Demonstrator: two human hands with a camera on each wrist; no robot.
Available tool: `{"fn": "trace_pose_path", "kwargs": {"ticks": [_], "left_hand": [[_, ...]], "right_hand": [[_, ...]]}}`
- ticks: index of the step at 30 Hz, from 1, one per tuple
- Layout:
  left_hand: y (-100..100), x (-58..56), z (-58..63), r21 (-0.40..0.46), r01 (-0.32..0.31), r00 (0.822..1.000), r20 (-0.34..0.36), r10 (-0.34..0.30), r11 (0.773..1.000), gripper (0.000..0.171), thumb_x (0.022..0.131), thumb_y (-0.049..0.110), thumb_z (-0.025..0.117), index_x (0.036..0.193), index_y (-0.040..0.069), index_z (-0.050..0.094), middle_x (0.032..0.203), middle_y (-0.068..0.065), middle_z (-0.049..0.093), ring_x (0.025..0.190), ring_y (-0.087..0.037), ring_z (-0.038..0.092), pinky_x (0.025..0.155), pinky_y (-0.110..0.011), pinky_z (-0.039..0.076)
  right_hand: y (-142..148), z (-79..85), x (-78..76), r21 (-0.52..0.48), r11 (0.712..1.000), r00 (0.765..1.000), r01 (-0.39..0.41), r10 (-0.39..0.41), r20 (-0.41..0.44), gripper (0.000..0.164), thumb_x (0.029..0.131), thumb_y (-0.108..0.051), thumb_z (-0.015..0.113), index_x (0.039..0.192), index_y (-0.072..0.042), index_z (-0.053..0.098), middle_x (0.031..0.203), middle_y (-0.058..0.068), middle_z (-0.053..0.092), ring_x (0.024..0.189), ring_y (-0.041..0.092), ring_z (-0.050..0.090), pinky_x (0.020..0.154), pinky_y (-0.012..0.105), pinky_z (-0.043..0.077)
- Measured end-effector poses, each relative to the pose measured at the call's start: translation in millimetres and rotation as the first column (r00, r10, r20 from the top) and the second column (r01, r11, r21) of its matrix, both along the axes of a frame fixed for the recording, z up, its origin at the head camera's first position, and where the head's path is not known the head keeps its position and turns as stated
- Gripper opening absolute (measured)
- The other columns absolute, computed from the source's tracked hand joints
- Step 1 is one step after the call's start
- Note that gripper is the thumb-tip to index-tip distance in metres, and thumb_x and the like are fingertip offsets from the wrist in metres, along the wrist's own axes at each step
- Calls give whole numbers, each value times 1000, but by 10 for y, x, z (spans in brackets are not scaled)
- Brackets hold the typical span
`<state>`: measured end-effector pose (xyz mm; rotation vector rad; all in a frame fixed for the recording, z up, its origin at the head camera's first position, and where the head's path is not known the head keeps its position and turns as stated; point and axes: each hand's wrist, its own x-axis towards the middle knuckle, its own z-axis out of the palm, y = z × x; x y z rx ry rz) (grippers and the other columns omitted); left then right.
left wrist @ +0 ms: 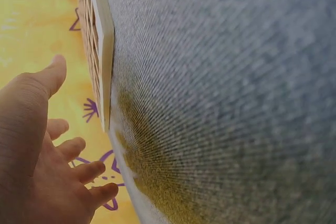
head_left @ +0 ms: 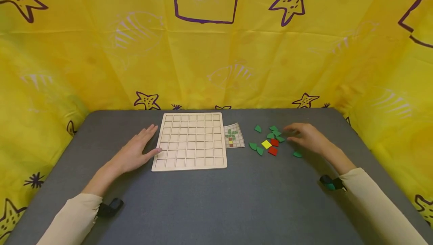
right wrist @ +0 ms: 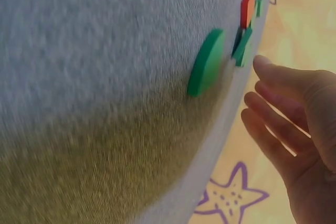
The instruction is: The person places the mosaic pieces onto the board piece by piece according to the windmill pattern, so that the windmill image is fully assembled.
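Observation:
A pale wooden board (head_left: 191, 142) with a square grid lies flat on the table. At its left edge is my left hand (head_left: 137, 151), fingers stretched, thumb at the rim; whether it touches cannot be told. My right hand (head_left: 309, 138) hovers just right of a loose group of pieces, fingers slightly bent, nothing held. That group has several green leaf-shaped pieces (head_left: 253, 146), two red squares (head_left: 273, 151) and a yellow square (head_left: 266, 144). One green piece (right wrist: 206, 64) lies apart, nearest me, below the right hand. A pattern card (head_left: 234, 136) sits against the board's right edge.
The grey table (head_left: 216, 203) ends at a yellow curtain (head_left: 189, 61) printed with fish and starfish, which also runs along both sides. Dark wrist cameras are strapped at the left cuff (head_left: 81, 207) and right cuff (head_left: 358, 181).

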<state>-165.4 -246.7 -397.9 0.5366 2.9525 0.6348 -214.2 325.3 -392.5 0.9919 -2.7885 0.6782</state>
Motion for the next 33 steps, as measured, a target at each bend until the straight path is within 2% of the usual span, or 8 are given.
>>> {"fn": "trace_pose_path", "kwargs": {"ticks": [8,16,24,33], "left_hand": [[26,65,-26,-10,44,999,16,-43,999,85,93,47,62,155,2,24,158,-25,21,141,-53,19,110,-67,16],[61,95,-42,-53,82,996,21,-81,995,86,93,53,61,153,1,29,158,-24,22,142,-52,18,110,-68,15],[93,160,-56,-52,96,994,57,-93,994,89,89,59,61,153,3,31,159,-22,21,142,-52,17,108,-71,13],[107,183,-78,-69,103,994,40,-100,992,89,88,59,63,152,4,34,159,-21,23,142,-52,19,108,-71,13]], "right_hand": [[-100,-59,41,-9,999,999,-34,34,25,33,78,4,79,109,3,70,105,16,71,88,32,69,75,45,57],[-146,-81,69,38,999,999,-19,17,41,33,78,-2,81,110,-2,72,107,11,72,91,28,69,77,44,57],[-182,-109,61,63,998,1000,-8,6,29,32,77,-4,82,108,-5,73,105,8,72,92,26,69,76,41,57],[-208,-105,66,72,997,1000,10,-12,19,30,78,-8,82,106,-7,74,103,5,73,89,23,69,74,40,57]]}}
